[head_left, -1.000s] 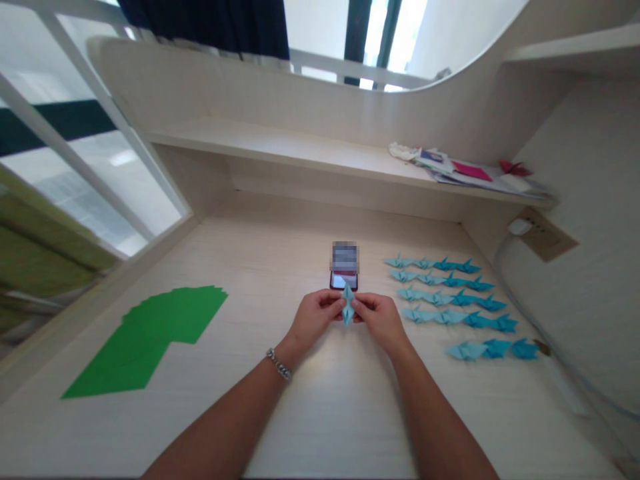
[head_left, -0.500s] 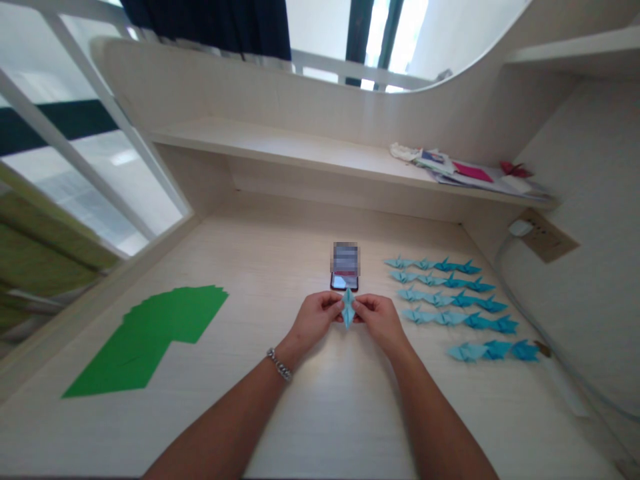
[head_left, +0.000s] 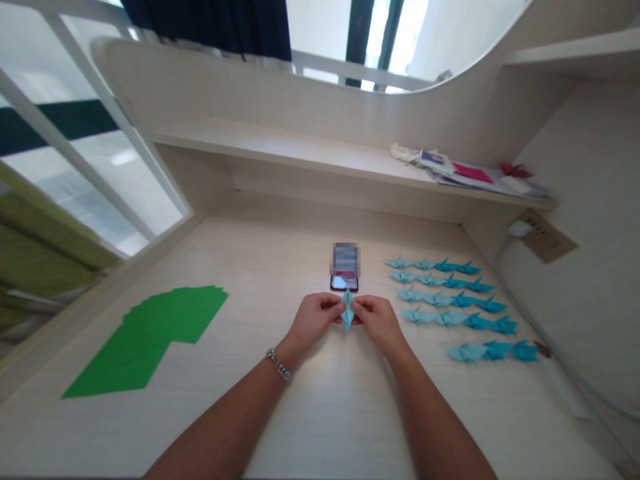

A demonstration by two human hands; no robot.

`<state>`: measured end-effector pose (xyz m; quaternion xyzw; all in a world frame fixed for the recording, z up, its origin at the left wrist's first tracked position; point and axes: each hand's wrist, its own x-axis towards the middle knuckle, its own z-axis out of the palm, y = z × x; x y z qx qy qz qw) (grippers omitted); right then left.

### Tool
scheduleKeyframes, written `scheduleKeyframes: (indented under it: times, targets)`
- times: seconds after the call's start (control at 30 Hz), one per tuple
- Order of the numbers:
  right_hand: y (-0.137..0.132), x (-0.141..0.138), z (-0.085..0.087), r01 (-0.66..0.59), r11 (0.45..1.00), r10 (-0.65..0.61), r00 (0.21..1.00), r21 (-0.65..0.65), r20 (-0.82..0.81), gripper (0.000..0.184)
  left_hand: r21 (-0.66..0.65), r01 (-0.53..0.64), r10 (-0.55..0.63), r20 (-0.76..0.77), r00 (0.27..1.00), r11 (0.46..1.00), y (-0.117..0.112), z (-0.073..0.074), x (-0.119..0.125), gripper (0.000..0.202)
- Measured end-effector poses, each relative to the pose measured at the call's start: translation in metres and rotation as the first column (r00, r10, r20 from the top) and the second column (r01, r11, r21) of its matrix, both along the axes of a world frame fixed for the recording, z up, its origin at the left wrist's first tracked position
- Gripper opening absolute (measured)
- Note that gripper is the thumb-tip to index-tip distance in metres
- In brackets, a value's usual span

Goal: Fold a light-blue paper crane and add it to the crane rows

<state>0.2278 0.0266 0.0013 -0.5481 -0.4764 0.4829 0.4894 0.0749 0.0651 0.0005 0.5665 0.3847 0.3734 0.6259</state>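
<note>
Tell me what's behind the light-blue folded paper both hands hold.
Beyond the light-blue folded paper, a dark-rimmed rectangular phone lies on the pale desk. Whatever the paper covers is hidden.

There are two hands [head_left: 314, 318], one folded paper [head_left: 347, 309], nineteen blue paper birds [head_left: 469, 352], one phone [head_left: 345, 268], one bracelet [head_left: 279, 365]

Pale desk [head_left: 325, 420]: green sheets [head_left: 150, 333] fanned left; phone [head_left: 345, 270] midway; blue paper cranes [head_left: 464, 299] rowed right.
</note>
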Motion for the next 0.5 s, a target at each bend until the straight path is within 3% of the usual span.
scheduleKeyframes:
  times: [0.3,0.5]
  targets:
    - [-0.0008,-0.0009,0.0001,-0.012,1.000,0.012,1.000,-0.013,0.021,0.027,-0.070,-0.004,0.007,0.042,0.999,0.998,0.0002,-0.0058,0.0014,0.028]
    - [-0.0024,0.0027,0.0079,0.020,0.991,-0.047,0.977,0.130,0.206,0.024,-0.081,0.007,-0.005,0.024,1.000,0.997,-0.0025,-0.0025,0.0024,0.029]
